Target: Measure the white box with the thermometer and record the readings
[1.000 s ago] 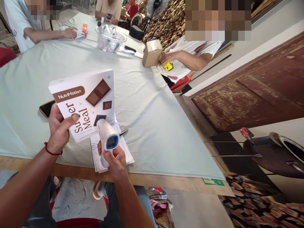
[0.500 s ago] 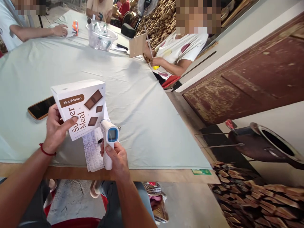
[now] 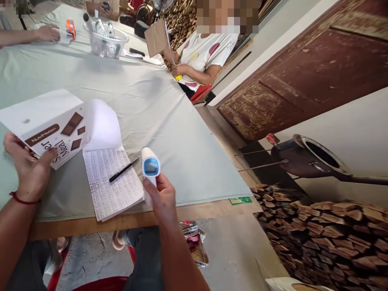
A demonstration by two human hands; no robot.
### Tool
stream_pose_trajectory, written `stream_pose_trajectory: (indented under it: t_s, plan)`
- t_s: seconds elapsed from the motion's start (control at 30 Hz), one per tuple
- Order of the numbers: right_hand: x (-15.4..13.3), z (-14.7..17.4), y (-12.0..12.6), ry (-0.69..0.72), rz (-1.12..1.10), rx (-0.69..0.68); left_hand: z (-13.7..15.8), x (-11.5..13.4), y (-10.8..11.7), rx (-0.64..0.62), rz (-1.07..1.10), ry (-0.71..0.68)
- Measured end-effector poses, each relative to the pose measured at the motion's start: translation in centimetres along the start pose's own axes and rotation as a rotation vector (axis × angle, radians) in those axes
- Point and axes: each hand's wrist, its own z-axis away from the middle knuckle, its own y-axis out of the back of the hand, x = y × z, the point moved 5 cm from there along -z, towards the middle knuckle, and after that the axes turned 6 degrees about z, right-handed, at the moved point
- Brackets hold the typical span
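Note:
At the left, my left hand [image 3: 32, 169] grips a white NutriMotion box [image 3: 54, 105] printed with brown bars, tilted above the table. A red cord circles that wrist. My right hand [image 3: 163, 196] is closed round the handle of a white infrared thermometer [image 3: 150, 161], its blue-framed screen facing me. Between the two hands lies an open notepad [image 3: 109, 198] filled with handwriting, its top page folded back. A black pen [image 3: 124, 169] rests across the written page, its tip close to the thermometer.
A pale cloth [image 3: 169, 133] covers the table. Farther back stands a plastic basket [image 3: 106, 42] of bottles, with an orange object [image 3: 70, 29] beside it. Across the right edge, a person [image 3: 203, 60] holds a cardboard piece [image 3: 157, 38]. Stacked firewood [image 3: 327, 238] fills the lower right.
My left hand has carried the box left and tipped it, uncovering the notepad and pen. My right hand with the thermometer has shifted slightly right. The view has turned, and the person's cardboard is tilted.

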Motion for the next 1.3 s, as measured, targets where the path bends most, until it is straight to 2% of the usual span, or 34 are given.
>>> stream_pose_trajectory:
  t_s: [0.1,0.13,0.17,0.2,0.23,0.27,0.3,0.33,0.4,0.47,0.53,0.57,0.63,0.73,0.87,0.93,1.03,1.13,1.2,1.3]
  plan:
    - [0.9,-2.2,3.9,0.124,0.447,0.24,1.2,3.5,0.5,0.228,-0.407,-0.357]
    - [1.4,-2.9,5.0,0.134,0.622,0.296,1.8,4.7,-0.1,0.222,-0.515,-0.453]
    - [2.1,-3.5,6.0,0.117,0.777,0.329,2.7,6.1,-0.5,0.258,-0.515,-0.586]
    - [2.8,-4.0,6.7,0.095,0.9,0.335,3.4,6.8,-1.5,0.176,-0.529,-0.577]
    - [3.3,-4.3,7.2,0.081,0.997,0.337,4.1,7.3,-2.9,0.029,-0.512,-0.547]
    - [3.7,-4.4,7.4,0.081,1.072,0.337,5.3,7.9,-4.7,-0.159,-0.448,-0.591]
    - [3.9,-4.4,7.4,0.101,1.13,0.348,6.6,8.1,-6.6,-0.375,-0.431,-0.579]
    - [3.7,-4.3,7.3,0.144,1.172,0.378,7.9,8.0,-8.2,-0.533,-0.417,-0.55]
    - [2.8,-3.7,6.2,0.292,1.205,0.452,10.3,7.8,-10.5,-0.682,-0.41,-0.508]
    - [1.6,-3.3,4.0,0.498,1.161,0.428,12.1,7.3,-12.0,-0.772,-0.453,-0.492]
    - [1.0,-3.1,1.2,0.691,1.088,0.261,13.1,6.8,-12.8,-0.812,-0.483,-0.484]
    - [0.8,-3.1,-0.1,0.749,1.072,0.163,13.3,6.7,-13.0,-0.822,-0.492,-0.486]
    - [1.0,-3.4,-1.9,0.768,1.096,0.025,13.4,6.7,-13.0,-0.832,-0.507,-0.5]
    - [1.5,-4.1,-2.6,0.656,1.176,-0.08,13.3,6.8,-12.9,-0.837,-0.535,-0.545]
    - [1.4,-3.7,-1.4,0.536,1.151,-0.143,13.3,6.9,-12.6,-0.86,-0.576,-0.562]
    - [0.8,-2.9,-0.2,0.489,0.99,-0.118,13.3,7.0,-12.4,-0.859,-0.575,-0.557]
    - [-0.3,-1.4,2.0,0.381,0.503,0.054,13.5,7.6,-12.2,-0.864,-0.581,-0.555]
    - [-0.7,0.4,3.1,0.277,0.07,0.169,13.7,8.0,-12.5,-0.953,-0.595,-0.514]
    - [-0.3,1.6,2.7,0.198,-0.012,0.134,13.8,8.2,-12.8,-1.022,-0.584,-0.473]
    - [1.1,3.3,1.6,0.083,0.101,0.017,13.7,8.4,-13.0,-1.067,-0.573,-0.452]
